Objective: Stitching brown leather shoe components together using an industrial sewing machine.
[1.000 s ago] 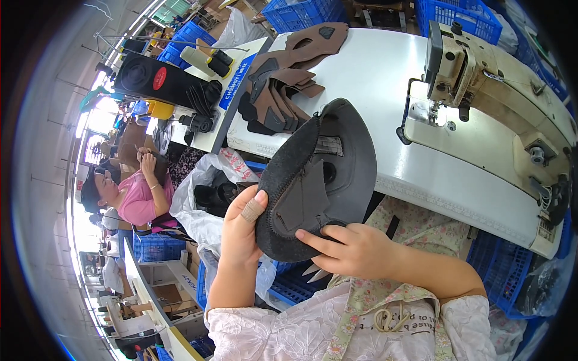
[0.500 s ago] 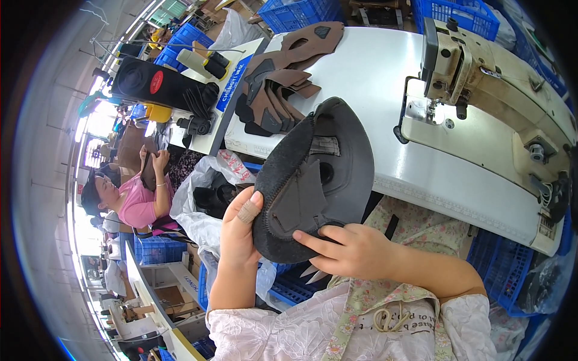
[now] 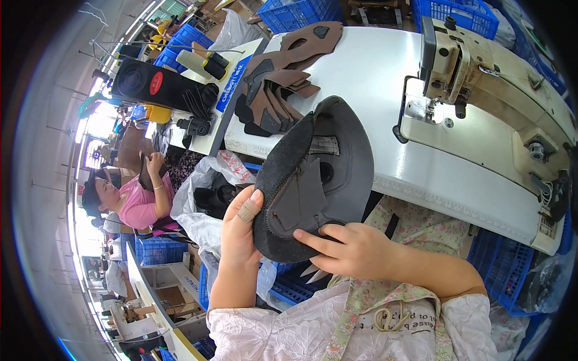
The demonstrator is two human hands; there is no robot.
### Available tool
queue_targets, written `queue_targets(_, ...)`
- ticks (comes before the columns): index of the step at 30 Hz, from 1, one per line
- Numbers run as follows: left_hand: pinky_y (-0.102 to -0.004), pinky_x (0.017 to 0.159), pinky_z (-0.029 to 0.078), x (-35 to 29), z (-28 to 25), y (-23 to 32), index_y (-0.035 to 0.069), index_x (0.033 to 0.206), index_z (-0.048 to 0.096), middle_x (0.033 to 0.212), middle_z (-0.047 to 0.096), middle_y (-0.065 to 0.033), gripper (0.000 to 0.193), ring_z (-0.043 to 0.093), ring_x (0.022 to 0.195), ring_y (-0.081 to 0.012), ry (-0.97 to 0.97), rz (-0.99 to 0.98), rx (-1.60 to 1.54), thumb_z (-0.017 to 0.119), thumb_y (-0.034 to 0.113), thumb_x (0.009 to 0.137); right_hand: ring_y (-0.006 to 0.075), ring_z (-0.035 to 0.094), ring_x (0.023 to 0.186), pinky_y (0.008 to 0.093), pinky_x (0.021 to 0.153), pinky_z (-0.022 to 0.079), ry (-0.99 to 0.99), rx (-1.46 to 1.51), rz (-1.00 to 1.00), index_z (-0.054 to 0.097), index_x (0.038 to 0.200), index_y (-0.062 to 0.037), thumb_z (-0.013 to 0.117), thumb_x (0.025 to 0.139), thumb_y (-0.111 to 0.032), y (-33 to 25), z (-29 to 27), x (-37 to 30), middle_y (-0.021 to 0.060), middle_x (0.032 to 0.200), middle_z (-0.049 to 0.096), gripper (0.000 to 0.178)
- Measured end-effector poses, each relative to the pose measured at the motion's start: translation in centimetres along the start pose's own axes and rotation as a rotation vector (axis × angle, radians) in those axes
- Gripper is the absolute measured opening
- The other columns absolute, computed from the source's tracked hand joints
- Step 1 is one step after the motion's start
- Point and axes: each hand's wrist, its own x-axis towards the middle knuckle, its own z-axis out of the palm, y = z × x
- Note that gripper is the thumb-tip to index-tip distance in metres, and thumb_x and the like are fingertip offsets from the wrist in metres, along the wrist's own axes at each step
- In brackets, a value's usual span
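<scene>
A dark grey, curved stitched piece (image 3: pixel 349 150), which looks like a shoe upper, is held up before me, its inner side facing me. A fuzzy black band with a zigzag seam runs along its left side. My left hand (image 3: pixel 241 225), a tan bandage round its thumb, grips that band, thumb on top and fingers hidden behind. My right hand (image 3: pixel 355 249) holds the lower edge, its index finger extended onto the inside. Beneath this hand stick out two pointed silver blades (image 3: pixel 314 275) like thread snips; their handle is hidden.
A white sewing table (image 3: pixel 385 66) with a beige sewing machine (image 3: pixel 481 102) stands ahead to the right. Brown cut pieces (image 3: pixel 274 96) lie stacked at its left. A plastic bag (image 3: pixel 195 219) of dark pieces sits left. Beyond it, a co-worker in pink (image 3: pixel 144 204) handles a dark piece.
My hands and the upper have stayed almost still. At the left, the co-worker's hands and the piece in them have shifted slightly.
</scene>
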Motion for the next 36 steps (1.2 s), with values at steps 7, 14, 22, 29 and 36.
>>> queue_targets(7,-0.0310,0.085,0.057,0.2,0.6,0.0,-0.007,0.121,0.059,0.111,0.070,-0.0152,0.033,0.070,0.095,-0.0183,-0.011,0.008,0.002,0.056,0.019,0.103,0.0167,0.058,0.091,0.0209,0.054,0.048,-0.001,0.005,0.007,0.067,0.074,-0.0177,0.072,0.071,-0.020,0.0,-0.1,0.0,0.0049,0.142,0.060,0.006)
queue_targets(14,-0.0317,0.086,0.057,0.2,0.4,-0.2,-0.007,0.123,0.059,0.114,0.070,-0.0154,0.035,0.070,0.097,-0.0190,-0.021,0.013,0.001,0.057,0.020,0.102,0.0173,0.058,0.091,0.0213,0.054,0.048,-0.003,0.021,0.010,0.068,0.076,-0.0181,0.072,0.071,-0.020,0.1,-0.2,-0.2,0.0058,0.143,0.060,0.006)
queue_targets(22,-0.0318,0.087,0.057,0.3,0.9,-0.1,-0.006,0.124,0.059,0.114,0.070,-0.0150,0.034,0.070,0.098,-0.0187,-0.011,0.016,-0.019,0.057,0.020,0.102,0.0181,0.059,0.092,0.0219,0.055,0.048,-0.011,0.028,0.015,0.069,0.078,-0.0182,0.072,0.072,-0.020,0.1,-0.2,-0.3,0.0068,0.143,0.059,0.007)
queue_targets(29,-0.0315,0.087,0.057,0.5,1.2,-0.2,-0.006,0.122,0.059,0.113,0.070,-0.0147,0.032,0.069,0.098,-0.0183,-0.010,0.008,-0.015,0.056,0.020,0.102,0.0187,0.060,0.095,0.0218,0.056,0.050,-0.026,0.035,0.017,0.068,0.079,-0.0168,0.070,0.077,-0.021,0.2,-0.5,-0.4,0.0086,0.144,0.059,0.005)
queue_targets(36,-0.0311,0.087,0.056,0.4,1.2,-0.3,-0.007,0.122,0.058,0.113,0.069,-0.0150,0.035,0.069,0.098,-0.0181,-0.006,0.012,-0.002,0.057,0.021,0.102,0.0183,0.059,0.093,0.0221,0.055,0.050,-0.008,0.035,0.029,0.069,0.078,-0.0179,0.073,0.071,-0.020,0.2,-0.5,-0.4,0.0069,0.144,0.059,0.008)
